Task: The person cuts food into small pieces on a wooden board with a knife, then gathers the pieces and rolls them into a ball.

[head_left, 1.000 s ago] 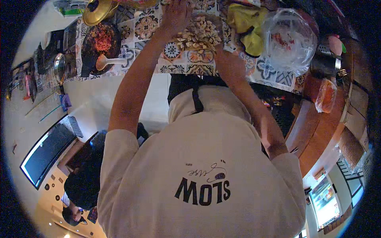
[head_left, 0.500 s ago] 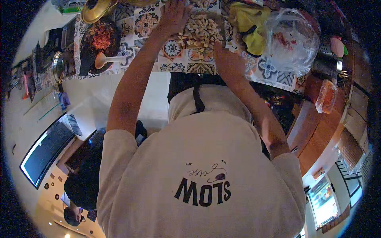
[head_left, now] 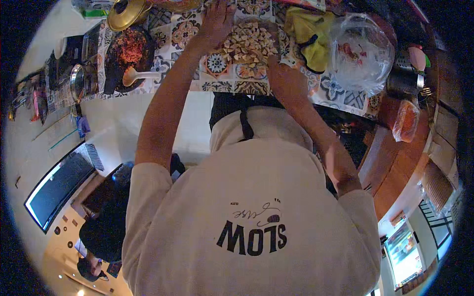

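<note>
A heap of pale diced food pieces lies on the patterned tabletop cover, between my two hands. My left hand rests just left of the heap, its fingers stretched forward. Close to the heap's lower right edge is my right hand, with the fingers curled together; whatever they hold, if anything, cannot be made out. Left of my left arm, a dark stone mortar holds red ground paste. A pale spoon-like utensil leans on its rim.
A gold lid sits beyond the mortar. Yellow cloth and a clear plastic bag with red bits lie to the right. Further right are forks and an orange packet. Another person is at lower left.
The view has shifted slightly, so the mortar and lid appear a little lower and to the right. Both hands keep nearly the same places beside the diced pieces.
</note>
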